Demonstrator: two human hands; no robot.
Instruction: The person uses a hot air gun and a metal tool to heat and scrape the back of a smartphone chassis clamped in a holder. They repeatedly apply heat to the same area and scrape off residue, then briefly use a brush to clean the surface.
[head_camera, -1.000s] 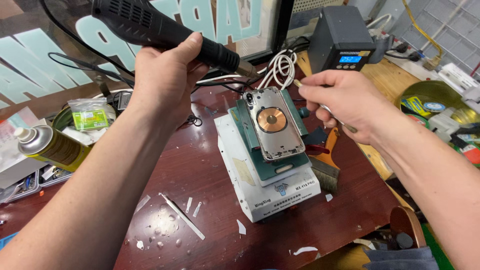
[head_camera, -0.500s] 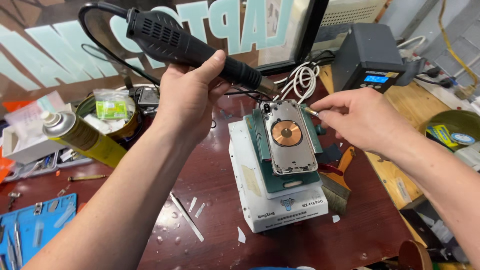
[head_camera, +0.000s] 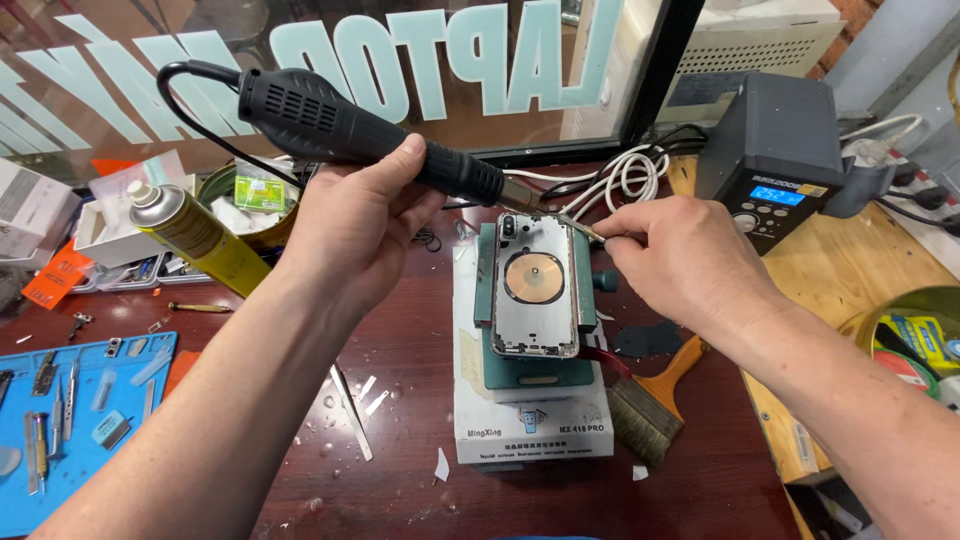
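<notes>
My left hand grips a black hot-air gun by its handle, with the nozzle aimed down at the top of a phone back. The phone back lies face down with its round copper coil showing. It is clamped in a green holder on a white box-shaped fixture. My right hand pinches a thin metal tool whose tip touches the phone's upper right corner.
A yellow spray can leans at the left near a round tin. A blue mat with small tools lies at the lower left. A grey rework station stands at the back right. A brush lies beside the fixture.
The view has come closer and shifted right. The hot-air nozzle has dropped nearer the phone's top edge, and my right hand has moved in to the phone's upper right corner.
</notes>
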